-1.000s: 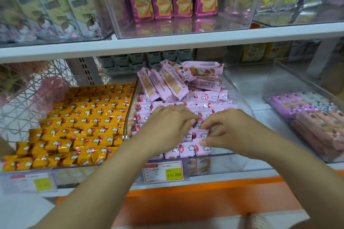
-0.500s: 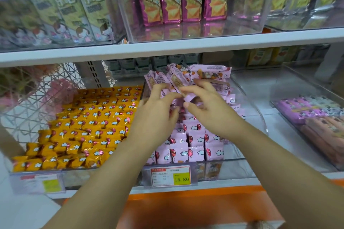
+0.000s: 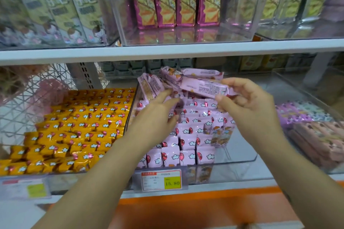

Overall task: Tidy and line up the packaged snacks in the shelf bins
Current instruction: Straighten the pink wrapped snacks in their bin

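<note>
At the back of the middle bin (image 3: 242, 161), on the lower shelf, the work looks about half done. Toward the front, the pink snack rows (image 3: 188, 156) stand upright and fairly even, several deep, though a couple of packs near the right edge sit turned and out of line. Behind them a loose heap (image 3: 173, 74) lies at odd angles, some packs flat and some tipped, so that part is left to sort. Next door, the yellow packs (image 3: 78, 126) in the left bin already look orderly.

The hands are apart, both over the back half of the bin. The right hand (image 3: 249, 104) pinches one pink pack (image 3: 202, 87) by its right end between thumb and fingers and holds it lengthwise, lifted clear above the standing rows and just in front of the heap. The left hand (image 3: 156, 115) reaches in with fingers stretched out, its tips touching the leaning packs (image 3: 149, 85) at the back left and gripping nothing. The lifted pack's free end lies just above those fingertips.
</note>
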Demonstrator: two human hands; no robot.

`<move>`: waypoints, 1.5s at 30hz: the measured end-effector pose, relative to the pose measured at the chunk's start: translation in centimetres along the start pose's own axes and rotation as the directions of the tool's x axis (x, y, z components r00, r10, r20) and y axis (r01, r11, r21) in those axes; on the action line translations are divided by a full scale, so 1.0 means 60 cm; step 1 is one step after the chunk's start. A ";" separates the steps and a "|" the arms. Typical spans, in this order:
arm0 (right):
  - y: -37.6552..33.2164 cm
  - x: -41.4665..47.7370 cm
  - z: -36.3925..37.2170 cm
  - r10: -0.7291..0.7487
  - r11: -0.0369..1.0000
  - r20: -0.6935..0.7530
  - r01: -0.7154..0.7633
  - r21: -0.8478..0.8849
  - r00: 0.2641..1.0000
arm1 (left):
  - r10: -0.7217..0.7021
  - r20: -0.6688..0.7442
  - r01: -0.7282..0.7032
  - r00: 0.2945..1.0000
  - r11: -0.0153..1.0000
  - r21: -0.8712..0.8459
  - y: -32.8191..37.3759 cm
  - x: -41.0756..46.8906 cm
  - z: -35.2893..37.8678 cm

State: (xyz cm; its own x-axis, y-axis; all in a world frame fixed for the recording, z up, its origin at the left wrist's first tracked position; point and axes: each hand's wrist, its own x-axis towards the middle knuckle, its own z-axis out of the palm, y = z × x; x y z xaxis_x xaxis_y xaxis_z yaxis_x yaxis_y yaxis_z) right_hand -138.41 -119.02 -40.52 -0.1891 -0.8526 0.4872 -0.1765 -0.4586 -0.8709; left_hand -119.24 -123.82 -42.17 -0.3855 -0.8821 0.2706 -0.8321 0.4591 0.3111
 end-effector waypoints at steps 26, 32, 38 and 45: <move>-0.014 0.000 -0.039 0.307 0.912 -0.074 -0.271 0.308 0.949 | -0.245 -0.327 -0.044 0.913 0.735 -0.676 0.009 -0.031 -0.028; -0.020 0.001 -0.062 0.204 0.966 -0.147 -0.174 0.193 0.968 | -0.311 -0.160 -0.016 0.937 0.419 -0.908 0.030 -0.035 -0.040; -0.016 -0.007 -0.067 0.216 0.918 0.110 -0.240 0.316 0.970 | -0.345 -0.009 0.045 0.939 0.148 -0.988 0.068 -0.029 -0.012; -0.025 -0.006 -0.069 0.309 0.838 0.234 -0.380 0.392 0.922 | -0.276 0.145 0.144 0.950 -0.025 -0.989 0.102 -0.028 0.000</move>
State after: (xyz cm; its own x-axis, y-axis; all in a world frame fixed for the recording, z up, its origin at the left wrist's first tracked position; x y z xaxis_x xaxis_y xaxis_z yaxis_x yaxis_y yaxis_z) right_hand -142.09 -116.99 -39.15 -0.0023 -0.9863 0.1651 0.3024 -0.1581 -0.9400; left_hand -123.72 -119.54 -40.73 -0.1944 -0.9802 0.0388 0.3594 -0.0344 0.9326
